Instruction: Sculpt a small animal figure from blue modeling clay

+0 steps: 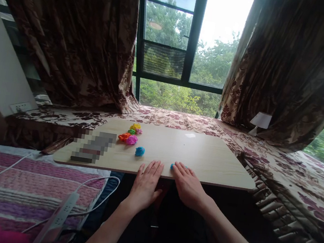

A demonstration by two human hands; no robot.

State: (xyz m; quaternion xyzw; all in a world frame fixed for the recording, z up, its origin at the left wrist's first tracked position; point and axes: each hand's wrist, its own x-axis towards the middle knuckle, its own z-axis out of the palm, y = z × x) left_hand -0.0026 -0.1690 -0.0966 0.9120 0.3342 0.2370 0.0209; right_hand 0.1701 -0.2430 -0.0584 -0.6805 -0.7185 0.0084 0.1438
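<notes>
My left hand lies palm down at the near edge of a pale wooden tabletop, its fingers flat and stretched out, with nothing seen in it. My right hand rests flat over a piece of blue modelling clay; only bits of the clay show past the fingers, so its shape is mostly hidden. Beyond my left fingertips sits a separate blue clay lump. Farther back on the left are an orange lump, a magenta lump, a green lump, a yellow lump and a light pink lump.
A blurred-out dark object lies at the table's left end. Left of the table, a power strip with white cables rests near a striped quilt. A small white lamp stands on the floral window ledge.
</notes>
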